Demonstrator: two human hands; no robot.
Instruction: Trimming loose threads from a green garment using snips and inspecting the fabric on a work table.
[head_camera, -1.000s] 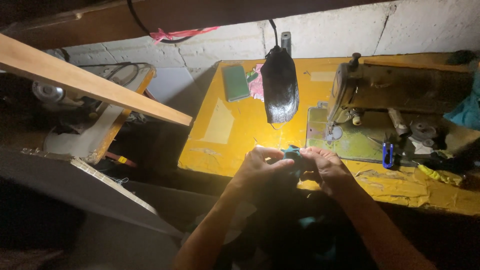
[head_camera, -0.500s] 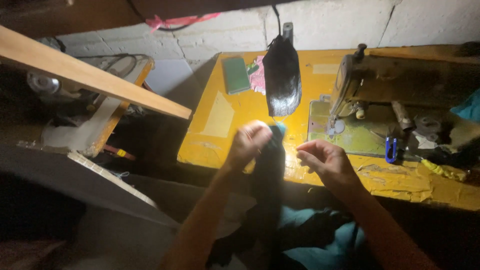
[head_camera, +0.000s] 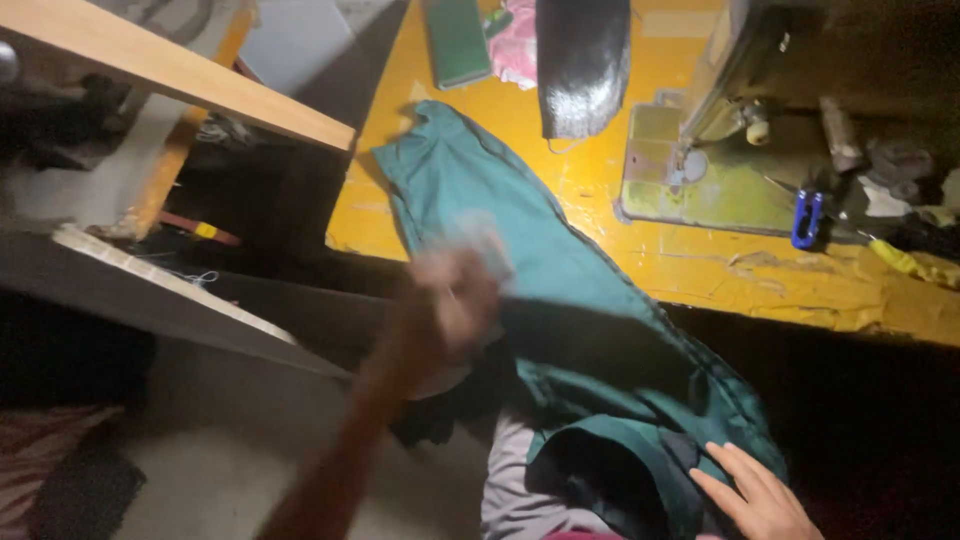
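Nearest, right hand (head_camera: 762, 497) lies flat, fingers spread open, pinning the lap end of the teal garment (head_camera: 560, 300), prob. so it doesn't slide off. Left hand (head_camera: 455, 290) is blurred, raised mid-cloth w/ arm reaching up from lower left; looks pinched on the fabric but can't tell for sure. Garment runs from lap up onto the yellow tabletop (head_camera: 700, 265), spread out. Beyond: blue snips (head_camera: 806, 219), sewing machine (head_camera: 740, 110), dark lamp shade (head_camera: 582, 62), green phone (head_camera: 456, 40)
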